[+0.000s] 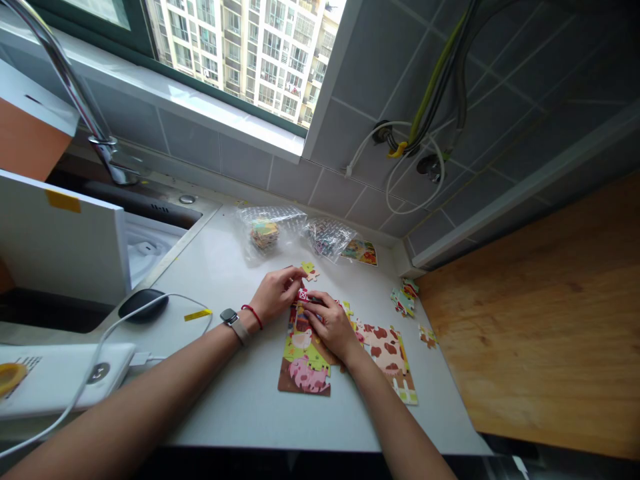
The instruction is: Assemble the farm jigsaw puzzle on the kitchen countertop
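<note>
A partly joined farm puzzle [307,377] with a pink pig and a hen lies on the white counter. Beside it on the right is a joined section with a brown-spotted cow [387,348]. My left hand [276,292] is at the puzzle's top left edge, fingers bent together near a red barn piece [303,294]; whether they pinch it is unclear. My right hand [334,325] rests over the puzzle's upper middle, its fingers reaching the same red piece and hiding part of the picture. Just above the hands lie loose yellow-green and spotted pieces [310,271].
Behind the puzzle are two clear plastic bags [264,233] [330,238] and a small picture card [361,252]. More loose pieces [403,300] lie at right by a wooden board [530,313]. A black mouse [144,303], white power bank [65,378], cable and sink stand left.
</note>
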`<state>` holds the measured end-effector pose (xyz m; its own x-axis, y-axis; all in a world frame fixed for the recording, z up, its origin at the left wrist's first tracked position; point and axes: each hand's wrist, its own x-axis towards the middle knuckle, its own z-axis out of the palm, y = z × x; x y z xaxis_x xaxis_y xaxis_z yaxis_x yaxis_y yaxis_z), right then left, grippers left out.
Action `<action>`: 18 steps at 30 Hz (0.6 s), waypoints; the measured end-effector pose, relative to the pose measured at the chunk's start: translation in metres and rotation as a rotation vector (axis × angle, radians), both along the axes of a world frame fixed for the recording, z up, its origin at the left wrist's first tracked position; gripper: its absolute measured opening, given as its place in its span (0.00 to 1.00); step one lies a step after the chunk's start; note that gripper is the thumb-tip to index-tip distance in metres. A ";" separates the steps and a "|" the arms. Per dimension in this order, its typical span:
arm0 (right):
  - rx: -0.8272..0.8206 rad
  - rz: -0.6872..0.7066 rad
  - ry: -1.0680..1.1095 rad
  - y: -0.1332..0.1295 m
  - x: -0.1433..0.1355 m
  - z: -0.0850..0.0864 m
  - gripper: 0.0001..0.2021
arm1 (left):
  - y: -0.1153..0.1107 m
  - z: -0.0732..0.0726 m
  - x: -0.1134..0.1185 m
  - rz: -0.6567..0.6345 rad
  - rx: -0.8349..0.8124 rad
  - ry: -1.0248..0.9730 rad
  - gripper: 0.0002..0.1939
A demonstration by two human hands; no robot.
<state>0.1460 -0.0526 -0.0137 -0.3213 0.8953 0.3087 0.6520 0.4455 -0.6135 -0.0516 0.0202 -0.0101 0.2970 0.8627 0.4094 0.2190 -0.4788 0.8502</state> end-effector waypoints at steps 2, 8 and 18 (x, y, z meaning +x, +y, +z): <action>-0.009 -0.010 0.007 -0.001 0.000 -0.001 0.13 | -0.001 0.000 0.000 0.000 0.008 0.007 0.10; 0.013 -0.035 0.005 0.001 -0.001 -0.002 0.14 | -0.001 -0.001 -0.001 0.052 0.020 0.050 0.10; -0.033 -0.029 -0.178 -0.007 0.006 0.008 0.17 | -0.006 0.001 0.000 -0.009 0.112 0.165 0.10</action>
